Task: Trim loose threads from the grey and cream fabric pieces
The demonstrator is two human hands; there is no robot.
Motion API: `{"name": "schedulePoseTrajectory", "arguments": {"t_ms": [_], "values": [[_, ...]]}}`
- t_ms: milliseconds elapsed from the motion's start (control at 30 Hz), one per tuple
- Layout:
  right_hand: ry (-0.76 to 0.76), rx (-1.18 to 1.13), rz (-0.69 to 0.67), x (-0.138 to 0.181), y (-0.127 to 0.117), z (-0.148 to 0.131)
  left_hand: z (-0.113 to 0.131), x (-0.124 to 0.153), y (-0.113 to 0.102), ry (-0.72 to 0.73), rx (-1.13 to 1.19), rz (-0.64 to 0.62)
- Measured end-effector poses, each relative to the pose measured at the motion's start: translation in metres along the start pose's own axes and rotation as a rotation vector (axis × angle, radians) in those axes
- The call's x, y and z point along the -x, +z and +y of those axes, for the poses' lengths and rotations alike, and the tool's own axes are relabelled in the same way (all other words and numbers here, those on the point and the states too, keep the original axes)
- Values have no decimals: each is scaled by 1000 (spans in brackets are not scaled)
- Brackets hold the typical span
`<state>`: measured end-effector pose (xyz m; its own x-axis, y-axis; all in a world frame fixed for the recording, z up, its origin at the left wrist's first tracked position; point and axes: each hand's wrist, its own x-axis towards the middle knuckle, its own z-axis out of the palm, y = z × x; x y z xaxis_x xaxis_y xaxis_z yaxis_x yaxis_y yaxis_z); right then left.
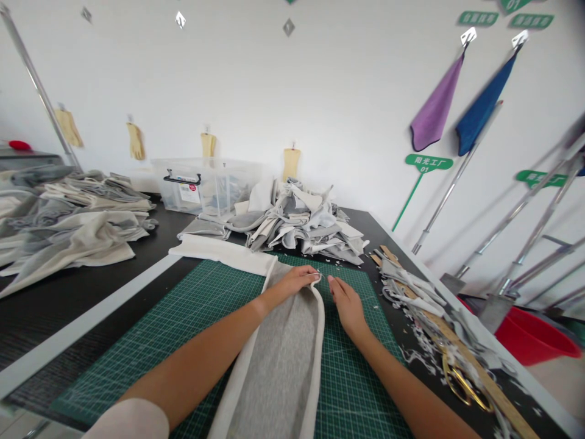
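At the near edge of the surface [137, 250], a grey fabric panel [274, 360] edged with white binding [317, 347] is lying lengthwise on a green cutting mat [361, 366]. The left hand [292, 283] is resting its fingers at the binding's far end, though whether they are pinching it cannot be told. The right hand [348, 308] is lying open just beside that end, slightly apart from the left. Along the surface's right edge, a wooden ruler [507, 402] and gold-handled scissors [461, 381] are lying among fabric scraps [411, 292], with a red basin [532, 335] sitting beyond that edge. Past the mat, a folded white strip [219, 255] is lying against a heap of grey-and-white offcuts [301, 222], a clear plastic storage box [196, 186] is standing behind, and more grey cloth [77, 219] is piling up toward the left edge. Purple [436, 103] and blue towels [484, 107] are hanging on the far wall.
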<state>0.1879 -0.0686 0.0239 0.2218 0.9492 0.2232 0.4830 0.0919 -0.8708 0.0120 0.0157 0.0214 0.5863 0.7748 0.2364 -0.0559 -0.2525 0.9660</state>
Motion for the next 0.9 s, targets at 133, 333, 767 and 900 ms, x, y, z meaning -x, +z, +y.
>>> {"name": "schedulePoseTrajectory", "arguments": {"t_ms": [133, 333, 767, 900], "values": [[-86, 141, 55, 1, 4, 4, -2, 1, -1, 6, 15, -12], [-94, 244, 31, 0, 5, 5, -11, -3, -3, 5, -6, -42], [-111, 128, 0, -3, 3, 6, -12, -3, -6, 14, -67, -77], [-77, 90, -39, -7, 3, 10, -15, -5, -6, 51, -143, -102]]}}
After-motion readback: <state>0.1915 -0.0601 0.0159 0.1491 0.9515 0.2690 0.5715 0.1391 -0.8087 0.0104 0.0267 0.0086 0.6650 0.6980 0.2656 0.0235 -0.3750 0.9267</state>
